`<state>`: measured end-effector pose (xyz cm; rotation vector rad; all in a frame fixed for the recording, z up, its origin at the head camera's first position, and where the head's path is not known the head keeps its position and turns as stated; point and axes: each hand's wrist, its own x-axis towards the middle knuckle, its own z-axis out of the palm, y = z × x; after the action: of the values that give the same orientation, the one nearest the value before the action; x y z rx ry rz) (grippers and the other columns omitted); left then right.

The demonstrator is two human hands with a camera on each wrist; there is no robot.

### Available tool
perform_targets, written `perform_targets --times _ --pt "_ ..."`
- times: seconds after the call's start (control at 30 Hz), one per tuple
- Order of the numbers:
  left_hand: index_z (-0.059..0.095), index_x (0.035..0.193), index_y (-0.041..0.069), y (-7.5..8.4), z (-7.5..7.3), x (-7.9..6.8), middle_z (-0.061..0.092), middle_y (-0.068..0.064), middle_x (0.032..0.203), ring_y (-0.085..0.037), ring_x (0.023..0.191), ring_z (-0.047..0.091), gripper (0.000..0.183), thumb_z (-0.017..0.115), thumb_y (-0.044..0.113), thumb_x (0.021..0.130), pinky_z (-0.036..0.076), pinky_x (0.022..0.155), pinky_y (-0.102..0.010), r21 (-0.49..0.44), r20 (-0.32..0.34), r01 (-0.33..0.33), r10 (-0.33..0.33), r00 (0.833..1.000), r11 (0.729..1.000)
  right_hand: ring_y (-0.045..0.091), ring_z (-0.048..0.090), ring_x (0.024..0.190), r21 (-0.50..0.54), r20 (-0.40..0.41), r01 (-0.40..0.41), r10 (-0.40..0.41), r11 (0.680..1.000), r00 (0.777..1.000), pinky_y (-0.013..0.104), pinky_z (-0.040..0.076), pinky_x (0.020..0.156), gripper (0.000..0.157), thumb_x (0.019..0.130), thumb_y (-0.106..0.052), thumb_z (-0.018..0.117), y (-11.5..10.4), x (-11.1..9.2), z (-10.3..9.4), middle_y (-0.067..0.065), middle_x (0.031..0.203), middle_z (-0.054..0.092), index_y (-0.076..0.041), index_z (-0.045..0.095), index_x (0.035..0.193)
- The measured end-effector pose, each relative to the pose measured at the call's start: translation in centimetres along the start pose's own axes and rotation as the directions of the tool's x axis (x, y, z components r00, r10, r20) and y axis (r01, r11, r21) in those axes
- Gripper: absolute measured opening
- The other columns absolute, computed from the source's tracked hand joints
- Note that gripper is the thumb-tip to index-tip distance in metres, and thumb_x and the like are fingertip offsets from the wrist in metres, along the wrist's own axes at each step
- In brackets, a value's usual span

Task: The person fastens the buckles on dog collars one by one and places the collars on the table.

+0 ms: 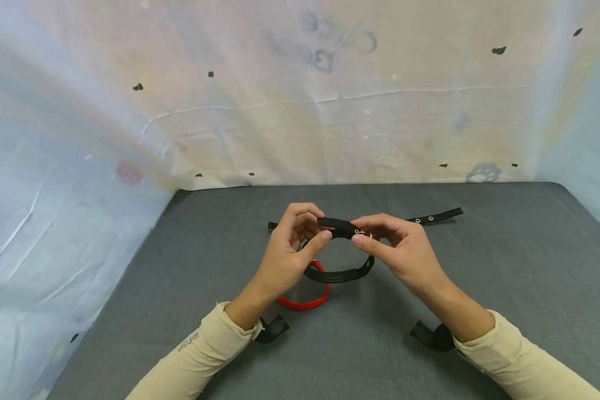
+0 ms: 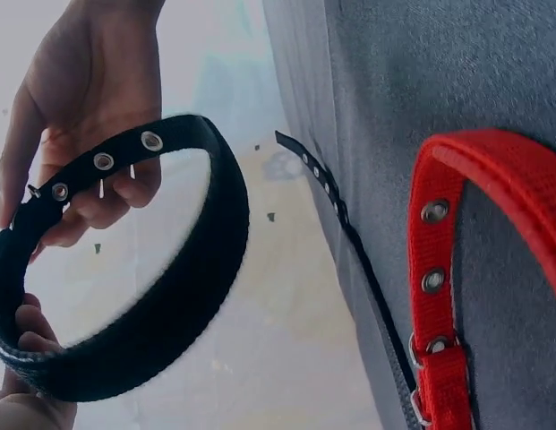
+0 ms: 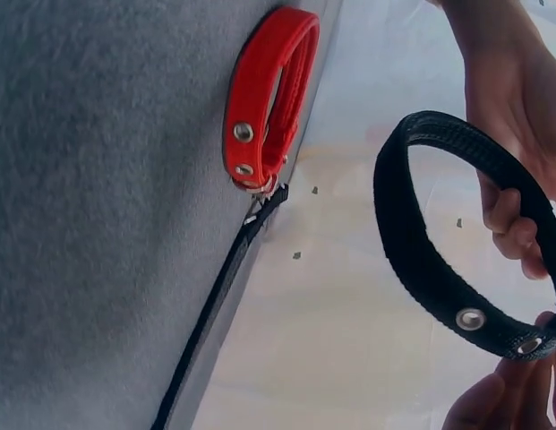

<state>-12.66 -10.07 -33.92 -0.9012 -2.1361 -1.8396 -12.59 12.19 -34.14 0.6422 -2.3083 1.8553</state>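
A black collar, fastened into a loop, hangs between my two hands above the table. My left hand pinches its upper band between thumb and fingers on the left. Beside the metal buckle, my right hand pinches the same band at the right. Metal eyelets line part of the black collar in the left wrist view. A red collar with eyelets and a buckle, also looped, stands on the table below and behind the left hand, partly hidden by it.
Grey cloth covers the table. Towards the back lies a second black strap with eyelets, stretched left to right and partly hidden behind the hands. A pale patterned sheet hangs at the back and sides. Black bands show at both cuffs.
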Motion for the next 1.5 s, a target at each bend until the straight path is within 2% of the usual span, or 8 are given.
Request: perform_targets --times 0.1,0.33,0.63,0.87,1.03,1.27,1.37,1.5 --pt "0.050 0.120 0.002 -0.10 -0.03 0.00 0.061 -0.018 0.104 -0.015 0.087 0.057 0.024 0.061 0.003 0.098 0.046 0.071 -0.023 -0.015 -0.007 0.010 -0.011 1.000 1.000 0.015 0.058 0.080 -0.035 0.004 0.026 -0.026 0.999 1.000 0.029 0.044 0.068 0.021 0.092 -0.010 0.072 -0.01 0.04 -0.14 -0.004 0.089 0.067 -0.012 0.073 0.112" --pt "0.055 0.114 0.001 -0.18 0.28 -0.21 0.058 -0.015 0.112 -0.016 0.092 0.059 0.021 0.063 -0.003 0.095 0.051 0.078 -0.024 -0.036 0.010 0.036 -0.036 0.999 0.999 0.013 0.055 0.086 -0.114 0.036 0.086 -0.082 0.990 0.996 0.026 0.045 0.074 0.025 0.092 -0.010 0.071 0.23 -0.10 -0.14 -0.008 0.099 0.068 -0.021 0.072 0.114" --pt "0.056 0.114 0.002 -0.23 0.83 -0.36 0.060 -0.014 0.110 -0.018 0.092 0.060 0.024 0.066 -0.003 0.093 0.052 0.083 -0.027 0.009 0.059 -0.009 0.008 0.998 1.000 0.009 0.053 0.081 -0.172 0.028 0.200 -0.198 0.965 0.980 0.026 0.043 0.070 0.028 0.090 -0.006 0.073 0.25 -0.28 0.22 -0.007 0.103 0.068 -0.022 0.073 0.113" --pt "0.062 0.121 0.007 -0.71 0.72 -0.29 0.065 -0.010 0.111 -0.016 0.101 0.064 0.041 0.078 0.004 0.084 0.055 0.093 -0.030 0.040 0.071 0.079 -0.082 0.994 0.996 0.010 0.051 0.078 -0.153 0.000 0.232 -0.235 0.961 0.972 0.027 0.041 0.067 0.027 0.089 -0.003 0.073 0.16 -0.24 0.11 -0.007 0.098 0.066 -0.019 0.073 0.110" --pt "0.068 0.114 0.009 -0.76 0.68 -0.32 0.070 -0.009 0.107 -0.016 0.100 0.068 0.031 0.079 0.010 0.085 0.056 0.093 -0.032 0.047 -0.005 0.176 -0.176 0.984 0.983 0.008 0.056 0.086 -0.198 -0.016 0.239 -0.247 0.950 0.969 0.023 0.045 0.076 0.028 0.088 -0.003 0.074 0.30 -0.15 0.07 -0.006 0.100 0.068 -0.021 0.072 0.110" --pt "0.072 0.111 0.010 -0.53 0.74 -0.37 0.073 -0.007 0.108 -0.018 0.094 0.069 0.030 0.082 0.011 0.082 0.057 0.080 -0.030 0.043 -0.035 0.194 -0.193 0.981 0.980 0.007 0.058 0.090 -0.238 -0.020 0.303 -0.317 0.923 0.948 0.020 0.046 0.082 0.033 0.084 -0.001 0.077 -0.03 -0.26 0.35 -0.003 0.101 0.071 -0.019 0.073 0.112" --pt "0.072 0.111 0.010 -0.46 0.78 -0.36 0.073 -0.008 0.107 -0.020 0.095 0.068 0.032 0.083 0.010 0.081 0.057 0.081 -0.030 0.041 -0.041 0.194 -0.192 0.980 0.980 0.007 0.058 0.089 -0.241 -0.020 0.324 -0.338 0.915 0.941 0.020 0.046 0.082 0.033 0.083 -0.001 0.078 -0.13 -0.32 0.42 -0.003 0.098 0.071 -0.018 0.074 0.111" --pt "0.073 0.114 0.012 -0.29 0.70 -0.27 0.074 -0.007 0.107 -0.017 0.097 0.068 0.036 0.084 0.012 0.080 0.056 0.082 -0.030 0.042 -0.029 0.258 -0.257 0.966 0.965 0.006 0.059 0.088 -0.253 -0.023 0.333 -0.350 0.908 0.937 0.020 0.047 0.082 0.031 0.082 -0.002 0.079 -0.25 -0.38 0.36 -0.005 0.097 0.071 -0.018 0.075 0.108"
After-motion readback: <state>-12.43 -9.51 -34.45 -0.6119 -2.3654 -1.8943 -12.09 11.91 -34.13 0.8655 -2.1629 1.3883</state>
